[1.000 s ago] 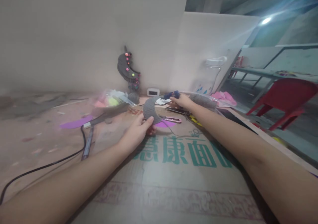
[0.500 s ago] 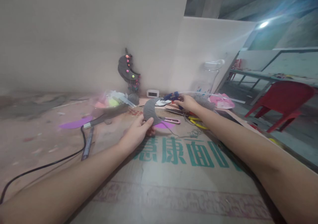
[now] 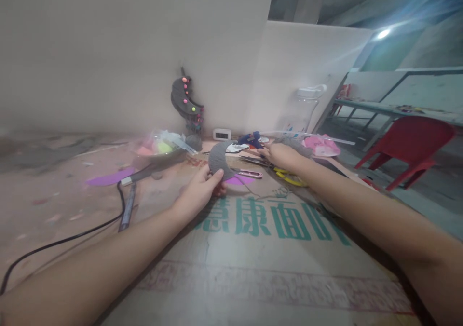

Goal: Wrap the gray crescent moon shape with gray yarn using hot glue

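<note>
My left hand [image 3: 202,187] pinches the lower end of a grey crescent [image 3: 218,161] wrapped in yarn, thumb on top, and holds it upright over the board. My right hand [image 3: 280,155] is closed at the handle of a blue hot glue gun [image 3: 250,139]; the palm side is hidden. A long clear glue stick [image 3: 325,139] juts from the gun's back toward the right. Just right of the crescent lies a pink box cutter [image 3: 249,174], with a purple piece [image 3: 238,180] below it. Yellow-handled scissors [image 3: 289,177] rest under my right wrist.
Against the wall hangs a finished-looking grey crescent with coloured balls [image 3: 184,99]. A small white clock [image 3: 222,134], a clear bottle [image 3: 302,111] and a pink bag [image 3: 321,145] stand behind. A bowl [image 3: 159,157], black cable [image 3: 72,239] and marker [image 3: 128,208] are left; a red chair [image 3: 408,145] is right.
My right hand has shifted slightly down and toward the glue gun's handle, and the glue stick's far end sits a little higher. My left hand and the crescent have barely moved.
</note>
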The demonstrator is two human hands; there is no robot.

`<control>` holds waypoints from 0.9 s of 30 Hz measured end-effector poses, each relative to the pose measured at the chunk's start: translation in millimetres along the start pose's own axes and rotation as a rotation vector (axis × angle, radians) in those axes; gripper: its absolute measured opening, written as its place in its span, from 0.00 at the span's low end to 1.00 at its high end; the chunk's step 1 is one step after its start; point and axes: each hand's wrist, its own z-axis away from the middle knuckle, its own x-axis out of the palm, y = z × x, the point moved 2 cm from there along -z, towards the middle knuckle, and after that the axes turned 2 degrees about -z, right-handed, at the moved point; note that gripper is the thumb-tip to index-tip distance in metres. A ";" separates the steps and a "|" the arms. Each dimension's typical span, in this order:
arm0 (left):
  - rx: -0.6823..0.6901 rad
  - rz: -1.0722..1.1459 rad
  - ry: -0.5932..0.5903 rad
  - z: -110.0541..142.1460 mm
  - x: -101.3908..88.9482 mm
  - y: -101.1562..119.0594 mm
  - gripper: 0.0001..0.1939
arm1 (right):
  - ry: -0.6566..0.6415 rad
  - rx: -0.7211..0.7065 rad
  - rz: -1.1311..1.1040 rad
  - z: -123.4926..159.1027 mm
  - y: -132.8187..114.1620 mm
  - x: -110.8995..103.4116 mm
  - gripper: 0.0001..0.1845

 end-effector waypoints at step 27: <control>0.096 -0.076 -0.011 3.6 2.0 5.0 0.14 | -0.240 0.006 -0.946 103.3 -57.1 1.2 0.27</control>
